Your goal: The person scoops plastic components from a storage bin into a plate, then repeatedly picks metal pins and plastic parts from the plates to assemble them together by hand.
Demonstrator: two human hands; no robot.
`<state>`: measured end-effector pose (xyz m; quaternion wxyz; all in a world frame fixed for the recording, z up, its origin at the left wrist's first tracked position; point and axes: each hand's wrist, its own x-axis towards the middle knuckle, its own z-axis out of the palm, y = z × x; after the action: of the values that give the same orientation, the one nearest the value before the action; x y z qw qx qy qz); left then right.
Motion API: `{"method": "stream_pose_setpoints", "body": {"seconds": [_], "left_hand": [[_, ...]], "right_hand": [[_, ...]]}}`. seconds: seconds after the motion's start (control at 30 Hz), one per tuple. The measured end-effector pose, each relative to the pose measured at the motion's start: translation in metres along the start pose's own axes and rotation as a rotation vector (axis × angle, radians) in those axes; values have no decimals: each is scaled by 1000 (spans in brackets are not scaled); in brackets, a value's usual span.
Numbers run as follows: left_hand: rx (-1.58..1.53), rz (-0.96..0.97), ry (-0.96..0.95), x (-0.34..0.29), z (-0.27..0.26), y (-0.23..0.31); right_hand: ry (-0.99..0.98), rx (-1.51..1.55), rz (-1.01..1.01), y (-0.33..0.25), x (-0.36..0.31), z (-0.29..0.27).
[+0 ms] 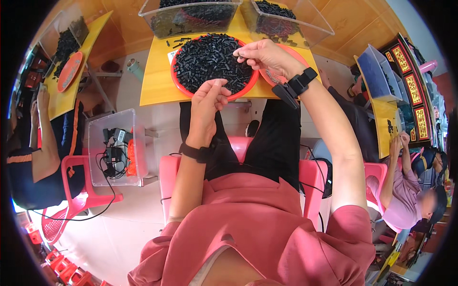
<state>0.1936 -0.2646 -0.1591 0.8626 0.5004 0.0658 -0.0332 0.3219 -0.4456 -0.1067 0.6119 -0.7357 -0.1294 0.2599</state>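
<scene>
A round red tray (174, 76) heaped with small black tube-shaped plastic parts (210, 62) stands on the yellow table in front of me. My left hand (207, 102) is closed in a pinch over the tray's near edge; whatever its fingertips hold is too small to make out. At the tray's right rim, my right hand (265, 56) pinches a small dark piece (241, 59) between thumb and fingers. Partly under my right wrist lies a second red tray (296, 53), with small silvery pieces (274, 77) in it.
Two clear bins (164, 26) (305, 28) of black parts stand at the table's far side. Loose parts lie by the left one. A clear box (138, 162) with cables and adapters sits on my left. People (405, 190) work at tables on both sides.
</scene>
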Motion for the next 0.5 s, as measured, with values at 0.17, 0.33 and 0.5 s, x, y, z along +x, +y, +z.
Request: {"method": "stream_pose_setpoints", "body": {"seconds": [0.17,0.33,0.5], "left_hand": [[20,10,-2,2,-4,-2],[-6,39,45,4,-7,-2],[-61,61,80,4,-4,1]], "right_hand": [[132,-186,-10,16,0,3],[236,-567,-238,14,0,22],[305,-991,-417,22,8,41]]}}
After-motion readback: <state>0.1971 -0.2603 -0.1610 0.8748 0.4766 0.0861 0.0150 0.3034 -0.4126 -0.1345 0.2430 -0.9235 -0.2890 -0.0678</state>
